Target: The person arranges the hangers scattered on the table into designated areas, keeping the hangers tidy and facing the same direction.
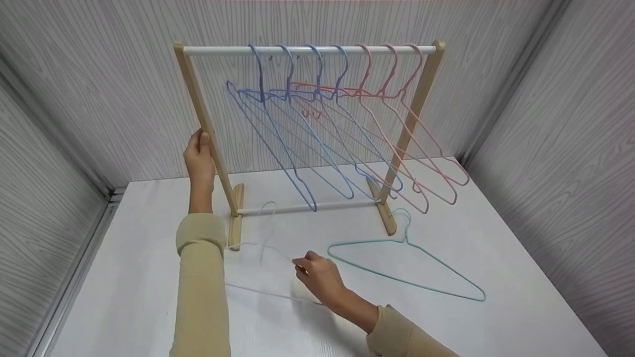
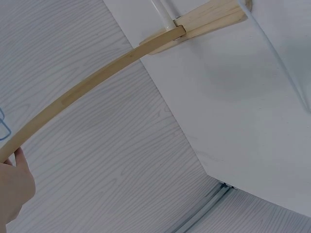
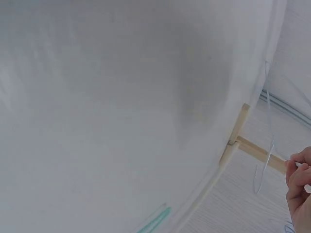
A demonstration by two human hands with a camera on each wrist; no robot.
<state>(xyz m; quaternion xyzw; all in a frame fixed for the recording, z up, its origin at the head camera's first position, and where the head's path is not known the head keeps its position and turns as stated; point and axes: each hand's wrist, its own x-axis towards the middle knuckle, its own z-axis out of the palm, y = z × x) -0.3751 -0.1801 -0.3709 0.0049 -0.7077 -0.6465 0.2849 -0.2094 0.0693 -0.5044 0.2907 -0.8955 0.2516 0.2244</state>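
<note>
The rack's (image 1: 307, 49) left post (image 1: 206, 130) is gripped by the left hand (image 1: 199, 157), while a white hanger (image 1: 263, 248), lifted just in front of the rack's left foot (image 1: 236, 223), is pinched by the right hand (image 1: 320, 275). 4 blue hangers (image 1: 292, 144) and 3 pink hangers (image 1: 412, 144) are hung on the rail, and a green hanger (image 1: 407, 263) is laid on the table (image 1: 521, 297) just right of the right hand.

I'm looking at a staged recording booth, not a home or shop. Grey wood-grain panel walls (image 1: 570, 124) box in a plain white counter (image 1: 521, 307) on three sides, with a metal track (image 1: 74, 277) along the left edge. Only props on it: a small wooden rack (image 1: 206, 124) of pastel wire hangers (image 1: 347, 124) and a teal hanger (image 1: 412, 267).
</note>
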